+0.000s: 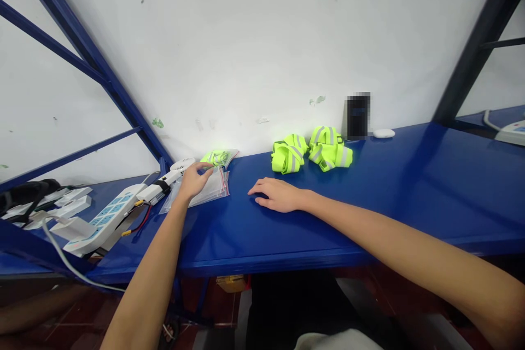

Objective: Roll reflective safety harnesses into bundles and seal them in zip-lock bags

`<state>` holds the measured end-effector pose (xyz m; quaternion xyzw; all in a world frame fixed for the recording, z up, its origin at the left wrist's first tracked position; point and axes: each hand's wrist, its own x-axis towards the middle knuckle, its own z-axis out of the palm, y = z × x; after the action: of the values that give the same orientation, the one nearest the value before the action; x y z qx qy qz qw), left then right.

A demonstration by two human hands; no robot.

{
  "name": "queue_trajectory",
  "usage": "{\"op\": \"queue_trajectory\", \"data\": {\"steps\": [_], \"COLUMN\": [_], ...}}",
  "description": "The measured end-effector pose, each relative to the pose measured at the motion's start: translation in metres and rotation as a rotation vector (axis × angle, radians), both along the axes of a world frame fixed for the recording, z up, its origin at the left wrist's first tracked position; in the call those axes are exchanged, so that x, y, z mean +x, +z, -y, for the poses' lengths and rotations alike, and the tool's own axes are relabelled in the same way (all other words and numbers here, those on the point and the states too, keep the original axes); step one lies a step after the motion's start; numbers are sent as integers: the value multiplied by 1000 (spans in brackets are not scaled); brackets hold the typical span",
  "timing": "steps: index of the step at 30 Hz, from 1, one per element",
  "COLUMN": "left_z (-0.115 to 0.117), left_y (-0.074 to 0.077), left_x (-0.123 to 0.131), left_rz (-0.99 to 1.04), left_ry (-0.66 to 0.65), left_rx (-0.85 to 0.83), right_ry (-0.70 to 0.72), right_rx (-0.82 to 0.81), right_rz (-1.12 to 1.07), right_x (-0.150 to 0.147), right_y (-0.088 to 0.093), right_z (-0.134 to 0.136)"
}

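My left hand (196,179) is over a stack of clear zip bags (211,187), its fingers stretched out and a little apart. Just beyond its fingertips lies a clear bag with a fluorescent yellow reflective strap bundle (216,157) inside; I cannot tell whether the fingers touch it. My right hand (279,195) rests low over the blue tabletop (246,229), with fingers extended and holding nothing. Past it, near the wall, sit two loose fluorescent yellow bundles with grey reflective stripes, a left one (289,154) and a right one (329,149).
On the left are a white power strip (109,217) with plugs, a small white fan (181,165) and a red-black lead (141,223). A dark pixelated panel (358,116) leans on the wall beside a white case (384,133). Blue frame posts (102,74) flank the table.
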<state>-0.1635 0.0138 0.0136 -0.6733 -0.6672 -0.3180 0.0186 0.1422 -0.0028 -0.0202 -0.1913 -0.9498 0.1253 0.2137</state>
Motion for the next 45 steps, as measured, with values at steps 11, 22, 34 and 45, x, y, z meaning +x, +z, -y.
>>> {"op": "queue_trajectory", "data": {"steps": [11,22,34,45], "left_z": [-42,-39,-38,-30], "left_y": [11,5,34,41], "left_x": [55,46,60,84], "left_rz": [-318,-279,-244,-17], "left_ry": [313,363,258,67], "left_rx": [-334,-254,-163,84], "right_ry": [-3,6,0,-134], "right_rx": [-4,-6,2,-111], "right_rz": [12,13,12,-242], "right_x": [1,2,2,2], "right_y": [2,3,3,2], "right_z": [1,1,1,2]}}
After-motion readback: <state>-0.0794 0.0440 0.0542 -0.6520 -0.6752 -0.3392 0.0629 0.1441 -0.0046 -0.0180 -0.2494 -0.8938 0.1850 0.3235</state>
